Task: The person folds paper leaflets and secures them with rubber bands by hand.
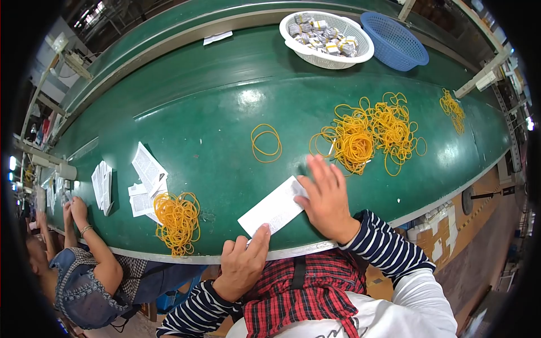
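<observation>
A folded white paper leaflet (273, 209) with faint print lies slantwise on the green work surface, close to the front edge. My left hand (243, 263) is closed at its lower edge, one fingertip pressing on the paper and the other fingers bent. Over the leaflet's upper right end, my right hand (327, 197) has its fingers spread, with the thumb side against the paper. Beyond the right fingertips lies a large heap of yellow rubber bands (356, 141). Two loose rubber bands (266, 143) lie behind the leaflet.
Left of me are another rubber band pile (177, 222) and printed papers (149, 172). At the back stand a white basket (332, 61) of banded bundles and a blue basket (394, 42). A co-worker (93, 276) works at the far left. More bands (452, 111) lie far right.
</observation>
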`<state>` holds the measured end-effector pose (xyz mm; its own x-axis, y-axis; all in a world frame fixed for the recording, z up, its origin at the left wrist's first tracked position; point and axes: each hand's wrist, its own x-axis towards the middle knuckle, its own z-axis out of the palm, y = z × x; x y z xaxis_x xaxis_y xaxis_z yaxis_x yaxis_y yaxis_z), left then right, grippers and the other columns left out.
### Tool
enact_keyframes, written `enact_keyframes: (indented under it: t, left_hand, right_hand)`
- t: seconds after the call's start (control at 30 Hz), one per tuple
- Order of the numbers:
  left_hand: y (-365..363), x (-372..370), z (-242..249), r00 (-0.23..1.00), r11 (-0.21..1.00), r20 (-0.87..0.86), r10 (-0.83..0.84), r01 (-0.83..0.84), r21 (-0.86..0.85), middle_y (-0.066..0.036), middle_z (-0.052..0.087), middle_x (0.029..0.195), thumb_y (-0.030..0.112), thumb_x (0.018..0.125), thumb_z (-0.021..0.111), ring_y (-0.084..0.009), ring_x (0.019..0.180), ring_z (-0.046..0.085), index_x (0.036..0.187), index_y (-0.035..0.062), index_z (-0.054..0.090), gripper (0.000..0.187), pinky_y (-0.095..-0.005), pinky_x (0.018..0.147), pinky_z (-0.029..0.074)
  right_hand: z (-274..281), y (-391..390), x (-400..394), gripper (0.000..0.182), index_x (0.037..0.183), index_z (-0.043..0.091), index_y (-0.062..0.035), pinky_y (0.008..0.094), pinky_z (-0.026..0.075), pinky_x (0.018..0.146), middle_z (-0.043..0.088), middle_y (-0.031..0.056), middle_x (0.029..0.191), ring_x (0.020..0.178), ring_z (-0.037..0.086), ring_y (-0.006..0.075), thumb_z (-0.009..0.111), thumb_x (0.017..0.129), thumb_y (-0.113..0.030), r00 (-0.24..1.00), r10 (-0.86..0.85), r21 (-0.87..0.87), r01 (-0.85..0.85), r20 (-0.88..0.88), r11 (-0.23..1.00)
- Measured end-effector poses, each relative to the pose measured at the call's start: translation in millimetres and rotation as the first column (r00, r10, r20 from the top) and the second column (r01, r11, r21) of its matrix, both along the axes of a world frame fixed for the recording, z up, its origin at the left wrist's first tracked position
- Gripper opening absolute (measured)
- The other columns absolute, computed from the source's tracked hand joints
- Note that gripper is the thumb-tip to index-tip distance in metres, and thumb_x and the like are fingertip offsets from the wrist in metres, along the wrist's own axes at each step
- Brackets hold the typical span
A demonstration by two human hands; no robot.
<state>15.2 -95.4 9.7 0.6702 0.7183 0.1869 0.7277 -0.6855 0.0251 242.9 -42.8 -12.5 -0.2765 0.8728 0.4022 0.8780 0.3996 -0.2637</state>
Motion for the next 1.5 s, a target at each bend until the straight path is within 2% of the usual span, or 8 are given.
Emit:
enact_keyframes:
  t: [0.13,0.4,0.5,0.73,0.97,1.13,1.27,1.5]
  left_hand:
    - [-0.1,-0.2,-0.4,0.999,0.999,0.027,0.016,-0.015,-0.034,-0.007,0.061,0.120,0.009,0.073,0.057,-0.0167,0.064,0.046,0.110,-0.0001,0.063,0.039,-0.0308,0.058,0.033]
    - [-5.2,4.8,-3.8,1.000,1.000,0.009,0.017,-0.017,0.012,-0.013,0.062,0.113,0.012,0.077,0.057,-0.0169,0.063,0.052,0.111,0.0000,0.061,0.036,-0.0324,0.057,0.036]
    - [-5.2,5.6,-4.2,0.995,0.993,0.033,0.092,-0.094,0.074,-0.009,0.063,0.098,0.013,0.077,0.056,-0.0140,0.062,0.053,0.107,-0.0015,0.060,0.034,-0.0304,0.056,0.037]
    - [-1.3,0.4,-3.3,0.993,0.993,0.031,0.110,-0.111,0.035,-0.009,0.063,0.103,0.013,0.078,0.054,-0.0149,0.062,0.055,0.106,-0.0008,0.062,0.033,-0.0292,0.060,0.037]
    - [13.4,16.8,-8.4,0.999,0.986,0.005,0.053,-0.053,0.158,-0.004,0.052,0.067,0.014,0.074,0.056,-0.0157,0.064,0.055,0.080,0.0012,0.062,0.015,-0.0292,0.058,0.036]
    - [12.2,6.1,-14.0,0.997,0.996,0.009,0.072,-0.072,0.061,-0.003,0.054,0.070,0.015,0.075,0.057,-0.0157,0.062,0.055,0.084,0.0053,0.064,0.015,-0.0301,0.054,0.036]
    - [9.3,-2.3,-25.3,0.909,0.979,0.377,0.180,-0.203,0.024,0.001,0.064,0.087,0.011,0.074,0.064,-0.0146,0.061,0.058,0.090,0.0123,0.068,0.016,-0.0316,0.051,0.035]
    - [13.9,-4.8,-15.2,0.718,0.886,0.519,0.463,-0.370,-0.278,0.000,0.064,0.085,0.015,0.075,0.073,-0.0191,0.062,0.057,0.082,0.0102,0.072,0.009,-0.0319,0.055,0.039]
  right_hand:
    - [6.5,-36.1,-18.7,0.072,0.135,0.038,0.0031,0.0505,0.020,0.112,0.037,0.0189,0.144,0.136,0.032,0.0307,0.055,0.085,-0.046,0.829,0.559,-0.301,-0.536,-0.011,0.789]
    - [7.9,-10.2,27.8,0.071,0.132,0.043,0.0006,0.0527,0.019,0.111,0.040,0.0171,0.142,0.135,0.034,0.0285,0.056,0.085,-0.051,0.843,0.531,-0.313,-0.483,0.084,0.818]
    - [15.4,-5.5,21.1,0.063,0.124,0.051,-0.0005,0.0524,0.027,0.106,0.051,0.0145,0.132,0.126,0.045,0.0273,0.065,0.080,-0.043,0.852,0.519,-0.243,-0.492,0.061,0.836]
    - [27.5,3.4,1.9,0.045,0.111,0.059,0.0006,0.0436,0.043,0.089,0.059,0.0178,0.114,0.107,0.057,0.0302,0.068,0.071,-0.017,0.810,0.559,-0.083,-0.554,0.177,0.829]
    - [34.0,14.9,-0.6,0.029,0.101,0.060,0.0011,0.0378,0.047,0.078,0.062,0.0175,0.104,0.095,0.062,0.0299,0.062,0.073,-0.007,0.697,0.621,-0.042,-0.652,0.358,0.757]
    - [11.3,10.9,4.6,0.035,0.104,0.059,-0.0022,0.0375,0.045,0.076,0.063,0.0123,0.106,0.094,0.061,0.0258,0.064,0.069,-0.006,0.824,0.541,0.030,-0.553,0.167,0.833]
    - [7.7,8.9,13.4,0.030,0.105,0.061,-0.0046,0.0353,0.043,0.080,0.062,0.0068,0.114,0.103,0.059,0.0200,0.063,0.076,-0.009,0.861,0.506,-0.009,-0.507,0.050,0.862]
    - [4.3,19.6,20.2,0.021,0.093,0.068,-0.0089,0.0359,0.038,0.088,0.062,0.0040,0.114,0.106,0.054,0.0234,0.072,0.076,-0.022,0.916,0.356,-0.083,-0.376,-0.187,0.923]
